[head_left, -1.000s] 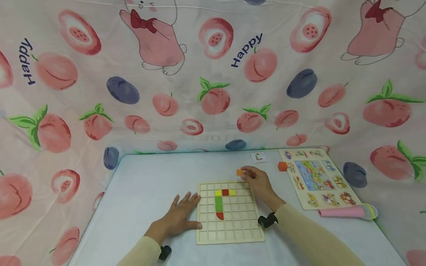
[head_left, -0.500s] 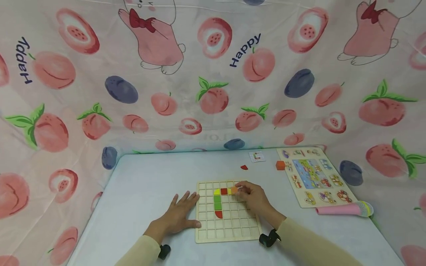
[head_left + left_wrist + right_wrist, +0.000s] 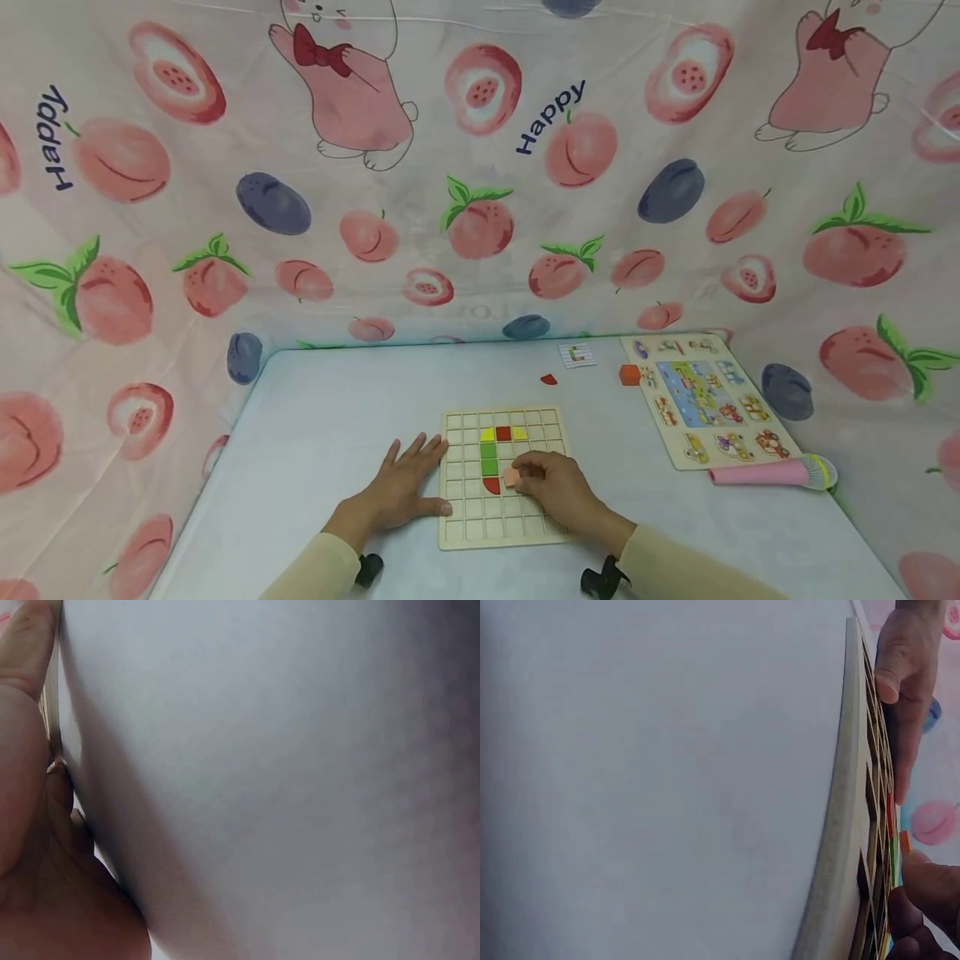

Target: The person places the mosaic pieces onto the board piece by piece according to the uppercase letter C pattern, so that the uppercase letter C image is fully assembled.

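A wooden grid board [image 3: 465, 533] lies on the white table. My left hand [image 3: 397, 487] rests at its left edge with the fingers spread and straight. My right hand [image 3: 558, 487] pinches a small orange block [image 3: 511, 477] between thumb and fingers, over the grid just right of a red quarter-round piece [image 3: 492, 485]. Above that red piece, the grid holds green pieces [image 3: 489, 458]; a yellow piece [image 3: 488, 434], a red square [image 3: 503, 433] and another yellow piece [image 3: 519, 433] form a row. The right wrist view shows the orange block [image 3: 905, 841] at the thumb tip.
Behind the board lie a loose red quarter-round piece [image 3: 549, 380] and a small pattern card [image 3: 577, 356]. An orange block [image 3: 630, 375] sits by a picture puzzle board [image 3: 731, 452] at the right. A pink toy microphone [image 3: 772, 474] lies in front of the puzzle.
My right hand has carried the orange block from behind the board, over the upper row, down to the grid's middle. The loose red piece behind is now uncovered. My left hand stays put.
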A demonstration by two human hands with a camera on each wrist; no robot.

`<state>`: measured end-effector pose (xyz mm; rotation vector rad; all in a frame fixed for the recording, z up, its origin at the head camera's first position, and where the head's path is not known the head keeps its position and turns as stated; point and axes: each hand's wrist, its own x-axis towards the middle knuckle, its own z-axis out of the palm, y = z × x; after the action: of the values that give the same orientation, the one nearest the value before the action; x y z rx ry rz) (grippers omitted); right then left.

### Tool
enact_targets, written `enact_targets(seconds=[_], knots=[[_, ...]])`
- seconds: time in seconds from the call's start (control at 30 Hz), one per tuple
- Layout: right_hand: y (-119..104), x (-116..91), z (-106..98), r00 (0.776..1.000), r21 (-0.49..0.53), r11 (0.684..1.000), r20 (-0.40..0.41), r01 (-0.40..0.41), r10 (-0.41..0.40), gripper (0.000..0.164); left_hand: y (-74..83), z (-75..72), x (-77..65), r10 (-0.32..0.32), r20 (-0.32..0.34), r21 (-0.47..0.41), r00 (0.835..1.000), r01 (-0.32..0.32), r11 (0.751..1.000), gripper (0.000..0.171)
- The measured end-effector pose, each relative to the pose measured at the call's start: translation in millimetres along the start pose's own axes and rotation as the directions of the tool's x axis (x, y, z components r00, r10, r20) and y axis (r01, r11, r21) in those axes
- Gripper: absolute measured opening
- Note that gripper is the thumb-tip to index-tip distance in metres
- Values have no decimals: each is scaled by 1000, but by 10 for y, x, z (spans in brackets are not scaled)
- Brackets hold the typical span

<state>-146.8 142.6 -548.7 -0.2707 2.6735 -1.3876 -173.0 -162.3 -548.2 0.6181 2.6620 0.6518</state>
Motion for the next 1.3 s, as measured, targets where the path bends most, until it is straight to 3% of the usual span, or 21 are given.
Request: enact_targets(seconds=[0.2, 0.73, 0.87, 1.07, 1.3], knots=[[42, -4, 63, 997, -123, 990, 7, 73, -73, 17, -6, 1, -6, 5, -2, -1, 1000, -5, 1000, 107], [2, 36, 34, 996, -147, 985, 31, 85, -81, 19, -2, -37, 16, 2, -13, 17, 1000, -1, 1000, 108], [-13, 32, 23, 999, -117, 992, 21, 51, -49, 18, -3, -40, 17, 2, -16, 10, 1000, -2, 1000, 107], [-82, 80, -112, 998, 10, 998, 0, -61, 61, 17, -7, -27, 10, -2, -5, -5, 1000, 2, 1000, 108], [3, 430, -486, 973, 34, 990, -181, -138, 142, 21, 7, -7, -10, 2, 9, -30, 1000, -2, 1000, 108]])
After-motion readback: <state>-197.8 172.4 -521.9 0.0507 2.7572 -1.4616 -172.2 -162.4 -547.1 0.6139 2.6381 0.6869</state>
